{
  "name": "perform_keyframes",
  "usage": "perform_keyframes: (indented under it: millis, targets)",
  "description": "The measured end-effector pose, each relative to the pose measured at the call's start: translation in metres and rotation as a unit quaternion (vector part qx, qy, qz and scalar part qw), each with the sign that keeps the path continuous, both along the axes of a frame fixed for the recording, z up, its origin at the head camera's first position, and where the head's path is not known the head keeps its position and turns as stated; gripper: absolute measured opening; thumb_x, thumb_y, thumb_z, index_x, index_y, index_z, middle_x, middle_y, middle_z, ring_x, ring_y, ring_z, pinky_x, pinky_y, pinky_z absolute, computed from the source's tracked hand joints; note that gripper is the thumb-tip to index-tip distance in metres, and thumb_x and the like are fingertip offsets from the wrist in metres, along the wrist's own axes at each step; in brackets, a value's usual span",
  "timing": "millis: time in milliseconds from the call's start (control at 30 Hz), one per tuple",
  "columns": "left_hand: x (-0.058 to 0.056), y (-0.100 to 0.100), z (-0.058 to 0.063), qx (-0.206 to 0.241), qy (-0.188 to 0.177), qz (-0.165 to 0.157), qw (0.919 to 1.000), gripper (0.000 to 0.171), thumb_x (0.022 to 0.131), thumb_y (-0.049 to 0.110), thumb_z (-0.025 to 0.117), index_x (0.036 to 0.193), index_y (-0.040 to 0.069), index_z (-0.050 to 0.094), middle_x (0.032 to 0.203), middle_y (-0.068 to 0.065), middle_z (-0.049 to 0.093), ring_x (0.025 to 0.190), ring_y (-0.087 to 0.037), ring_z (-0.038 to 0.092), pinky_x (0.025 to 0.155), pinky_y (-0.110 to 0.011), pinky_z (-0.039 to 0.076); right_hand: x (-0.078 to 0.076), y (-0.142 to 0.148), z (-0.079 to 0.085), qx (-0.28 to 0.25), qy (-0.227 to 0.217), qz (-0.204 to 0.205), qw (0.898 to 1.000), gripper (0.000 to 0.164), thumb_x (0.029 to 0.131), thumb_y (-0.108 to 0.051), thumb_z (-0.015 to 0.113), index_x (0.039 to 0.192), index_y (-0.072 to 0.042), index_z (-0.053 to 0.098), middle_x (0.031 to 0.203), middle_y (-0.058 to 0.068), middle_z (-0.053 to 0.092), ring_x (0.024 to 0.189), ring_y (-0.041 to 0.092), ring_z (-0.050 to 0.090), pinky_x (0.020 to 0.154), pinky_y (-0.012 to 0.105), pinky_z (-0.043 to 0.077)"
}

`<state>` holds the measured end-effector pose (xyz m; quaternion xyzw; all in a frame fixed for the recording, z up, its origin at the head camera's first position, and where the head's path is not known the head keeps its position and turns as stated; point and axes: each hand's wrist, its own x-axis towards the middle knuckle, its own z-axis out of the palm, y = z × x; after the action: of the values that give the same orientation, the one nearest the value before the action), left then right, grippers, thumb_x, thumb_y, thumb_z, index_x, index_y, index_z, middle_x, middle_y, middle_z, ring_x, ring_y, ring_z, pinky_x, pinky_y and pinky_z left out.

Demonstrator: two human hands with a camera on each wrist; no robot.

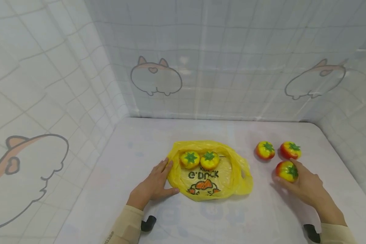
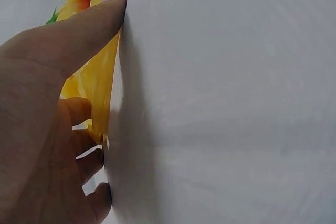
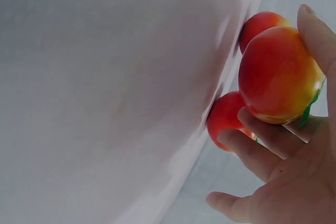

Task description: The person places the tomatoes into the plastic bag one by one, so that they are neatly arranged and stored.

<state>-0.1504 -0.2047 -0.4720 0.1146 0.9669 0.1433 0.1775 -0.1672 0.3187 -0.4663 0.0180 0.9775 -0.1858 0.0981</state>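
My right hand (image 1: 311, 185) grips a red and yellow toy tomato (image 3: 278, 74) with a green star-shaped stem top, thumb on one side and fingertips on the other. Just beyond it stand two more toy tomatoes, one on the left (image 1: 265, 150) and one on the right (image 1: 290, 150). A yellow plastic bag (image 1: 244, 184) with a printed cartoon lies spread in the middle, its sides standing up a little. Inside, along its far side, sit two toy tomatoes (image 1: 189, 160) side by side. My left hand (image 1: 154, 184) rests at the bag's left edge, fingers and thumb spread against it.
A pale cloth with faint prints covers the table (image 1: 122, 149). Light grid-patterned curtains with cartoon animals stand behind the table (image 1: 231, 84) and along both sides. Dark straps show at both wrists, below beige sleeves (image 1: 126, 223).
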Motion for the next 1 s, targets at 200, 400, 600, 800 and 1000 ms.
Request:
perform_keyframes:
  millis: [200,400,600,800,1000]
  targets:
    - [0.001,0.001,-0.002,-0.006,-0.003,0.003,1.0000,0.110,0.087,0.066,0.070,0.167,0.014,0.014,0.174,-0.009,0.003,0.159,-0.034,0.011,0.126,-0.054,0.023,0.000,0.001,0.004,0.000,-0.010,-0.010,1.000,0.122,0.084,-0.078,0.062,0.156,0.011,0.019,0.142,0.047,0.038,0.115,0.065,0.042,0.095,0.084,0.034]
    - [0.001,0.002,-0.002,0.000,0.000,0.002,1.0000,0.111,0.087,0.067,0.070,0.166,0.013,0.015,0.174,-0.010,0.004,0.159,-0.035,0.012,0.126,-0.054,0.023,0.001,0.000,0.007,0.000,0.030,0.007,1.000,0.118,0.085,-0.074,0.066,0.156,0.009,0.022,0.143,0.047,0.038,0.124,0.065,0.040,0.100,0.089,0.017]
    - [0.002,0.003,-0.002,-0.001,0.005,-0.001,1.0000,0.111,0.087,0.067,0.070,0.166,0.012,0.015,0.174,-0.011,0.004,0.158,-0.036,0.013,0.126,-0.054,0.024,0.004,-0.001,0.009,-0.008,0.062,0.013,0.998,0.113,0.088,-0.069,0.066,0.159,0.007,0.020,0.143,0.047,0.039,0.125,0.065,0.039,0.103,0.088,0.013]
    - [0.002,0.002,-0.002,0.000,0.001,0.002,1.0000,0.110,0.087,0.065,0.071,0.166,0.013,0.015,0.174,-0.011,0.005,0.158,-0.036,0.013,0.125,-0.055,0.025,0.006,-0.005,0.008,-0.030,0.115,0.011,0.993,0.107,0.089,-0.063,0.070,0.159,0.003,0.024,0.143,0.045,0.041,0.123,0.065,0.041,0.109,0.085,0.009]
    - [0.000,0.001,0.000,-0.012,0.002,0.007,0.9999,0.111,0.087,0.066,0.071,0.166,0.014,0.014,0.174,-0.009,0.004,0.159,-0.034,0.012,0.126,-0.053,0.024,0.010,-0.006,0.007,-0.055,0.159,0.009,0.986,0.101,0.089,-0.055,0.075,0.156,0.005,0.028,0.144,0.044,0.042,0.123,0.067,0.043,0.115,0.080,0.004]
